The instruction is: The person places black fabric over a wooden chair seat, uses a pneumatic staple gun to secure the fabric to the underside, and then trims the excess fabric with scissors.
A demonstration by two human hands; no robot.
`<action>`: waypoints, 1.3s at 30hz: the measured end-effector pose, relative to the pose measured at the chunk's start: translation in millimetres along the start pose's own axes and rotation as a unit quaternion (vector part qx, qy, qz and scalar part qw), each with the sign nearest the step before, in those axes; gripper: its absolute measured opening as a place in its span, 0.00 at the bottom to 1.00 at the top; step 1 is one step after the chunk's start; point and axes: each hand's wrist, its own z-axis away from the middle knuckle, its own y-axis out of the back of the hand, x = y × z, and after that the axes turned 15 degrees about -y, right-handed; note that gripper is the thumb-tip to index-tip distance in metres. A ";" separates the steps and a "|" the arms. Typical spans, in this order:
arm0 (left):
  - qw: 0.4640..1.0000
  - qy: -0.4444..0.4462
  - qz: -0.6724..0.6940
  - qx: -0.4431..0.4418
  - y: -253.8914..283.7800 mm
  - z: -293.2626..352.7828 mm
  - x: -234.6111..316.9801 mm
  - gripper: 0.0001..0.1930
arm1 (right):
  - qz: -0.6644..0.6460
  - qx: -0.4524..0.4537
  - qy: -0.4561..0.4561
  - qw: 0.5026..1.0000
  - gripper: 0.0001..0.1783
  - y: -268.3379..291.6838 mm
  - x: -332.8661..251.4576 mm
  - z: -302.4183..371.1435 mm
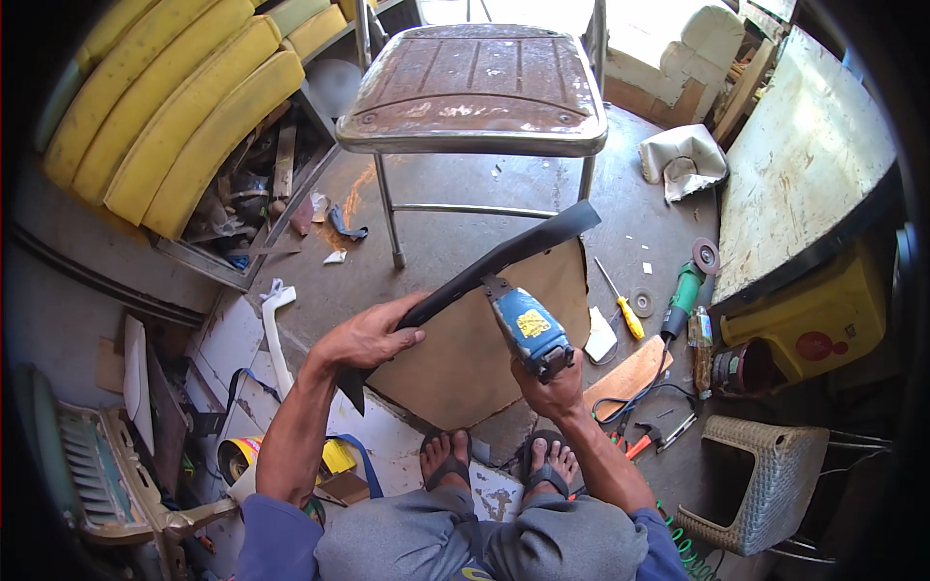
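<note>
My left hand [373, 334] is closed around a long, curved black strip [513, 247], which slants up to the right. The strip's lower end comes out below my palm, and its wide far end points toward the chair. In my right hand [552, 387] is a blue staple gun [531, 324] with a yellow sticker. Its nose meets or nearly meets the strip's lower edge; contact is hard to tell. Both are held above a brown board [465, 358] on the floor, in front of my sandalled feet. The grip hides the staple gun's handle.
A worn metal chair [475, 92] stands ahead. To the right lie a yellow screwdriver [630, 315], a green angle grinder [686, 295], a hammer [644, 441] and a woven stool [756, 479]. Yellow cushions [203, 107] are stacked at left. A green coiled hose [688, 552] runs behind my right arm.
</note>
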 end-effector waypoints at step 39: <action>0.831 0.060 -0.111 0.542 -91.4 89.5 62.4 0.22 | 0.145 0.103 -0.235 0.955 0.37 105.2 -144.8 67.6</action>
